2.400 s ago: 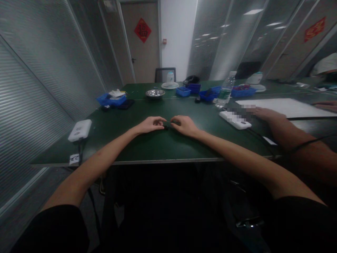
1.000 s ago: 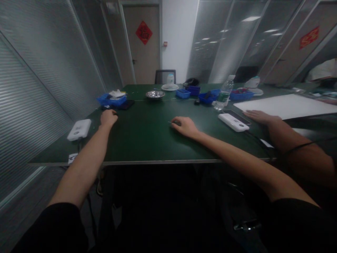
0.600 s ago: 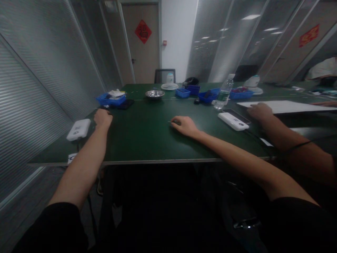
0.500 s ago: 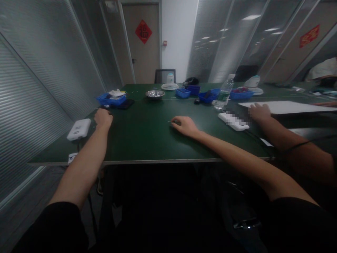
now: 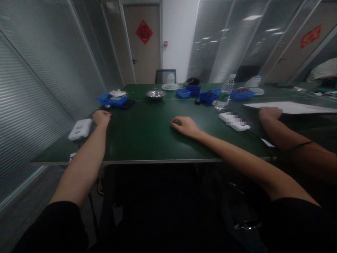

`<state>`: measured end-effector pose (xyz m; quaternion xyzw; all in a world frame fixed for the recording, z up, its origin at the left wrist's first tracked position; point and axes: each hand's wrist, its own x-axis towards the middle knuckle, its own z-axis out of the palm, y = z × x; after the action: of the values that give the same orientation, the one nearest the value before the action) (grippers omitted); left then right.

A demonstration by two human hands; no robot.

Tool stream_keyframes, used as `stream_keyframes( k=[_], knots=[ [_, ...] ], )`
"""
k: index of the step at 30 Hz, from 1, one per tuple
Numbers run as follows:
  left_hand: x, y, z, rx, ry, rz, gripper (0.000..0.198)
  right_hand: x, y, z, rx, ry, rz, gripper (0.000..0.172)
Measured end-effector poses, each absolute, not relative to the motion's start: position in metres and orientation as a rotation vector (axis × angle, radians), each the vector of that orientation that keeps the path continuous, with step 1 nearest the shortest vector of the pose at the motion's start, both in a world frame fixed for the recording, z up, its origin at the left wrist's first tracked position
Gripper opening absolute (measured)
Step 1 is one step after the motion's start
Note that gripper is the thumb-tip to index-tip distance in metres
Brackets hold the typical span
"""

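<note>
My left hand (image 5: 101, 117) is stretched out to the left part of the green table (image 5: 147, 137). Its fingers are curled over a small dark object I cannot make out, just short of a black item and a blue bin (image 5: 112, 99). A white power bank (image 5: 80, 129) lies left of it. My right hand (image 5: 185, 125) rests mid-table, fingers closed on a thin dark tool (image 5: 174, 122) whose tip sticks out to the left.
A metal bowl (image 5: 155, 93), several blue bins (image 5: 206, 96), a water bottle (image 5: 224, 92) and a small fan (image 5: 170, 84) stand at the far side. Another person's arm (image 5: 283, 133) lies at the right beside a white power bank (image 5: 233, 121) and a white sheet (image 5: 289, 106).
My left hand left the right hand at mid-table and reached far left toward the blue bin. My right hand has kept still with the tool. The other person's hand drew back to the right.
</note>
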<state>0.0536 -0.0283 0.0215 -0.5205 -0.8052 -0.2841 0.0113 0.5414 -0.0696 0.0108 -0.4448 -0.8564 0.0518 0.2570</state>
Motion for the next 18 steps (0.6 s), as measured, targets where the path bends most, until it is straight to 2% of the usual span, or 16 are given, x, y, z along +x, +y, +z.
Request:
stream_keyframes(
  k=[5,11,18],
  knots=[
    [0.064,-0.027,0.025,-1.467,-2.569,-0.944,0.021,0.542,-0.071,0.012,-1.189,-2.324,0.177,0.027],
    [0.114,-0.017,0.026,-2.284,-2.201,-1.08,0.01,0.542,-0.071,0.012,-1.129,-2.374,0.175,0.028],
    [0.208,-0.028,0.016,-3.123,-1.622,-1.204,0.041,0.541,-0.073,0.011,-0.996,-2.437,0.135,0.029]
  ],
)
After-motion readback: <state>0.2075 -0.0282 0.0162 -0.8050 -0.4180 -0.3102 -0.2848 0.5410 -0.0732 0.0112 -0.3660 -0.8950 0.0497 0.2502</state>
